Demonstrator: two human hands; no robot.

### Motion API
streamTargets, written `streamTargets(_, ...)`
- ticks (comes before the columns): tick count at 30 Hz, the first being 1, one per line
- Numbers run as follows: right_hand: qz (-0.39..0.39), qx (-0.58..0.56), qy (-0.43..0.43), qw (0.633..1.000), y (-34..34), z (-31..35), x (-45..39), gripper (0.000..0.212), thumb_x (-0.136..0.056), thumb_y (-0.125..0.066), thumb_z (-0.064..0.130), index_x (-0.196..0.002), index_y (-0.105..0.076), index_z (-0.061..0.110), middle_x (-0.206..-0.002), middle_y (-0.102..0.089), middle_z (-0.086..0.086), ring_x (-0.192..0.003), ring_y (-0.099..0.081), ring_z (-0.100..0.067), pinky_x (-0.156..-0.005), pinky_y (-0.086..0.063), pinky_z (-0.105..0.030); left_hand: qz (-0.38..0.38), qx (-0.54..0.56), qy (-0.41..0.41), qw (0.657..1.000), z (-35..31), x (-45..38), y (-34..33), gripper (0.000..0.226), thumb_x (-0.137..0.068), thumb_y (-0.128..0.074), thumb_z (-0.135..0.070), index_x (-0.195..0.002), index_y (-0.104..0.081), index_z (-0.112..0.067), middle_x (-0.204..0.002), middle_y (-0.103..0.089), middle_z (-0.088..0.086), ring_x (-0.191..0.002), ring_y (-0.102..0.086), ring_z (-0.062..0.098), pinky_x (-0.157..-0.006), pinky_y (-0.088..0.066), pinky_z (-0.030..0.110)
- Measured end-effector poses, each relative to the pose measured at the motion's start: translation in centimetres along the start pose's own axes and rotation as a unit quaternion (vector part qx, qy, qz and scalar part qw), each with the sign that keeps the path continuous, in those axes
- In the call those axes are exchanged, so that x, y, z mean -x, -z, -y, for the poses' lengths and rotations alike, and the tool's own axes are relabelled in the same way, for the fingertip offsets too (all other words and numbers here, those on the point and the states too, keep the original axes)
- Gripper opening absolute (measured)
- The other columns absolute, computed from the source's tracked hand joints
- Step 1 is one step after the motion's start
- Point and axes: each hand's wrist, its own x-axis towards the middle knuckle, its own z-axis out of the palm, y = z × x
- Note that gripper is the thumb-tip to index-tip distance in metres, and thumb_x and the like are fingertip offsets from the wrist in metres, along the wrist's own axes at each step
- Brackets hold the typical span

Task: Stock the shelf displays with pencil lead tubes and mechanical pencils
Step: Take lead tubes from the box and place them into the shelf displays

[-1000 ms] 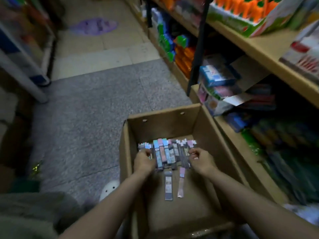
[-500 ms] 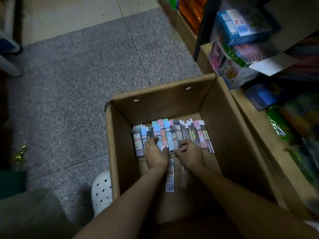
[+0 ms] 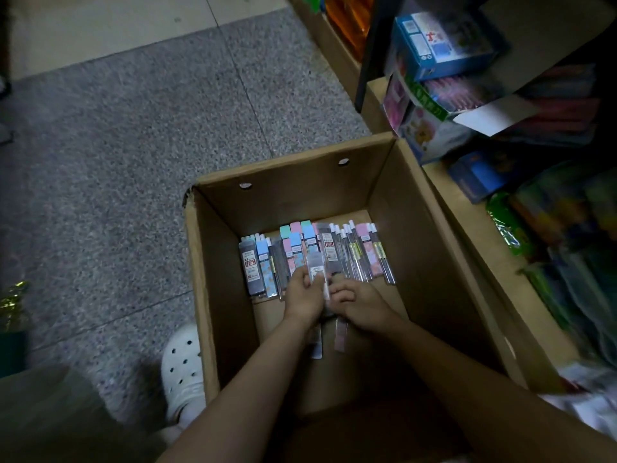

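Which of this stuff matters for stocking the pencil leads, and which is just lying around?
Job:
lead tubes
held pack
cardboard box
left hand
right hand
shelf

Lying about:
blue box
white shoe
green packets

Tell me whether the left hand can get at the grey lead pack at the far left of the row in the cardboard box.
Probably yes. The grey lead pack lies uncovered on the open brown cardboard box floor, just left of the left hand. That hand already grips a clear pack, so it would need to release it or pinch both.
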Motion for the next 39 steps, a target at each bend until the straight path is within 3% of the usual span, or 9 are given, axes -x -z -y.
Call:
streamTargets(2,0.015,0.02,-0.009,1.0,0.3,0.2,0.6,0.021,-0.076,-0.076,-0.006,-0.089,-0.067,0.007,-0.063,-0.067,0.01,-0.062,-0.063,-0.001,-0.065,-0.051,-0.016,-0.023,0.049,0.024,0.998,0.2,0.5,0.3,0.015,-0.101,-0.045,-0.009,-0.096,-0.057,-0.016,-0.084,-0.067,0.007,-0.072,-0.062,0.019,-0.068,-0.055,0.032)
streamTargets(4,-0.051,0.149,-0.018,0.987,1.4,0.1,0.8,0.031,-0.07,-0.085,0.009,-0.094,-0.067,0.017,-0.075,-0.067,0.008,-0.073,-0.063,-0.008,-0.066,-0.048,-0.018,-0.049,0.07,0.054,0.995,0.6,0.9,0.9,0.014,-0.101,-0.042,-0.01,-0.101,-0.055,-0.015,-0.079,-0.066,0.005,-0.065,-0.06,0.016,-0.057,-0.052,0.027)
streamTargets(6,-0.089,0.296,-0.016,0.951,2.3,-0.2,0.9,0.053,-0.065,-0.089,0.022,-0.11,-0.063,0.022,-0.091,-0.061,0.01,-0.082,-0.055,-0.008,-0.066,-0.042,-0.019,-0.048,0.041,0.087,0.994,1.7,1.2,1.3,0.013,-0.101,-0.044,-0.013,-0.109,-0.054,-0.014,-0.091,-0.067,0.01,-0.078,-0.062,0.024,-0.07,-0.054,0.034)
streamTargets(9,-0.042,0.403,-0.019,0.914,2.0,-0.7,1.1,0.087,-0.059,-0.09,0.036,-0.133,-0.045,0.027,-0.129,-0.049,0.001,-0.112,-0.048,-0.018,-0.088,-0.045,-0.03,-0.05,-0.038,0.104,0.993,3.2,1.5,1.3,0.021,-0.097,-0.053,-0.016,-0.118,-0.055,-0.013,-0.113,-0.066,0.015,-0.103,-0.062,0.033,-0.093,-0.052,0.048)
streamTargets(15,-0.052,0.49,-0.04,0.87,0.1,-2.6,0.0,0.114,-0.054,-0.09,0.043,-0.145,-0.025,0.026,-0.145,-0.031,-0.009,-0.134,-0.033,-0.029,-0.103,-0.038,-0.039,-0.087,-0.236,0.087,0.964,4.2,1.8,1.6,0.047,-0.08,-0.077,-0.032,-0.116,-0.051,-0.016,-0.114,-0.063,0.007,-0.107,-0.06,0.031,-0.084,-0.047,0.029)
streamTargets(22,-0.053,0.391,-0.042,0.918,0.3,-2.4,0.0,0.102,-0.05,-0.092,0.023,-0.134,-0.033,0.024,-0.134,-0.043,-0.007,-0.125,-0.043,-0.029,-0.096,-0.047,-0.043,-0.098,-0.334,0.071,0.935,5.7,1.7,1.3,0.052,-0.079,-0.078,-0.034,-0.121,-0.057,-0.011,-0.123,-0.058,0.011,-0.11,-0.059,0.03,-0.092,-0.05,0.038)
streamTargets(26,-0.065,0.285,-0.019,0.956,0.5,-2.2,0.9,0.067,-0.075,-0.075,0.008,-0.125,-0.032,0.023,-0.112,-0.061,-0.01,-0.103,-0.062,-0.033,-0.085,-0.053,-0.045,-0.099,-0.35,0.061,0.929,5.9,1.5,0.4,0.047,-0.084,-0.073,-0.034,-0.12,-0.058,-0.009,-0.125,-0.051,0.013,-0.109,-0.057,0.032,-0.089,-0.046,0.035)
streamTargets(32,-0.121,0.231,0.007,0.965,1.3,0.2,2.6,0.065,-0.083,-0.07,0.001,-0.13,-0.035,0.027,-0.101,-0.066,-0.006,-0.096,-0.065,-0.024,-0.076,-0.05,-0.03,-0.078,-0.292,0.021,0.953,5.1,2.3,0.6,0.031,-0.09,-0.065,-0.03,-0.116,-0.061,-0.014,-0.112,-0.068,0.012,-0.105,-0.061,0.031,-0.084,-0.045,0.03)
streamTargets(39,-0.185,0.207,0.11,0.954,4.2,7.2,7.2,0.062,-0.082,-0.067,0.001,-0.132,-0.04,0.025,-0.072,-0.055,0.015,-0.065,-0.057,-0.001,-0.065,-0.043,-0.016,0.124,-0.178,-0.092,0.972,-4.4,4.5,0.3,0.027,-0.096,-0.057,-0.025,-0.12,-0.057,-0.012,-0.12,-0.066,0.01,-0.107,-0.063,0.026,-0.098,-0.049,0.045)
